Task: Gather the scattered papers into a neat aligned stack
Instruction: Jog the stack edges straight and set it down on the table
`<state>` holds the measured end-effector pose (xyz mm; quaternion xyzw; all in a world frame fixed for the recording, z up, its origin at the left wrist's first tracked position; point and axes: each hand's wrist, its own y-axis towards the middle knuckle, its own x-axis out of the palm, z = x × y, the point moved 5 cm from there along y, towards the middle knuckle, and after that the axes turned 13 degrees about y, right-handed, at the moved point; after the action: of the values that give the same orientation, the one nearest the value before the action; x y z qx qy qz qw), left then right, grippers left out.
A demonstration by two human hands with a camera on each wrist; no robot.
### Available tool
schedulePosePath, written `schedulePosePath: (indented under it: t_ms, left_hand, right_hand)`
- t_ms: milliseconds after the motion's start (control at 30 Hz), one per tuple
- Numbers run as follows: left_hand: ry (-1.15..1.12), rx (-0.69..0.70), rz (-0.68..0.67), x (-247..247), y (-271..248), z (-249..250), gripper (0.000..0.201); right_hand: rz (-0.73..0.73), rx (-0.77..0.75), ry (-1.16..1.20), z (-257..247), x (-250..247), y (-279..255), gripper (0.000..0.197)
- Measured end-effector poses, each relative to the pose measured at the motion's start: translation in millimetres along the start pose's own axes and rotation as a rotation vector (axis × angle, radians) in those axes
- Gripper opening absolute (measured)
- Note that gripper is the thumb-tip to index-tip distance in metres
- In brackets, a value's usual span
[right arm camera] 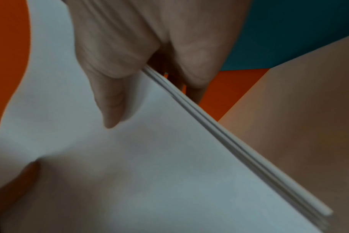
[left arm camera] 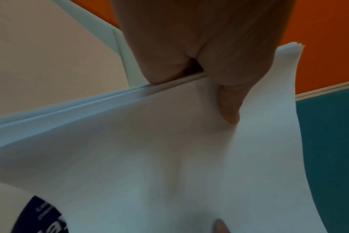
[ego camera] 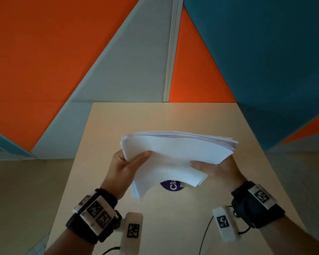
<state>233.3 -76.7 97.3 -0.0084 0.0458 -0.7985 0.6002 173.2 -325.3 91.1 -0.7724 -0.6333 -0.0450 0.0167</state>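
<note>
- I hold the stack of papers (ego camera: 175, 155) up off the counter (ego camera: 173, 116), one of my hands at each side edge.
- My left hand (ego camera: 125, 168) grips the left edge: thumb (left arm camera: 229, 104) pressed on the top sheet, fingers curled underneath.
- My right hand (ego camera: 219, 170) grips the right edge the same way, thumb (right arm camera: 114, 107) lying on top and fingers below.
- The sheets sag between my hands, and their far edges fan out slightly, not quite flush.
- Under the near edge of the stack, a dark round sticker (ego camera: 170, 185) with white lettering lies on the counter.
- Orange, grey and teal wall panels (ego camera: 63, 52) stand behind the counter.
</note>
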Motion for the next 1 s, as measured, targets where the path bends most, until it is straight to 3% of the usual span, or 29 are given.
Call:
schedulePosePath:
  t_ms: [100,267,367,467,667,700,767,933,1000]
  left_hand:
    - [-0.016,0.051,-0.024,-5,-2,15,0.014]
    - [-0.008,0.149,-0.100,-19,2,44,0.008]
    - [-0.019,0.190,-0.125,-29,9,51,0.031]
    - [-0.004,0.219,-0.123,-36,16,57,0.036]
    - [0.026,0.157,-0.135,-41,35,45,0.050]
    - [0.004,0.135,-0.158,-40,36,40,0.052]
    - [-0.006,0.093,-0.209,-37,35,28,0.053]
    - [-0.010,-0.005,-0.171,-23,26,-4,0.049]
    - [-0.005,-0.009,-0.115,-17,21,-13,0.028]
  right_hand:
    - [-0.047,-0.005,0.023,-8,-2,1,0.045]
    - [-0.130,0.215,-0.197,21,-7,-8,0.052]
    - [-0.192,0.297,-0.199,28,-1,-14,0.039]
    - [-0.211,0.315,-0.182,33,-2,-14,0.031]
    - [-0.188,0.274,-0.140,24,3,-13,0.069]
    - [-0.192,0.254,-0.132,24,2,-14,0.063]
    - [-0.179,0.240,-0.113,31,-5,-14,0.034]
    - [-0.159,0.248,-0.187,32,-7,-16,0.030]
    - [-0.142,0.226,-0.162,26,-7,-14,0.019]
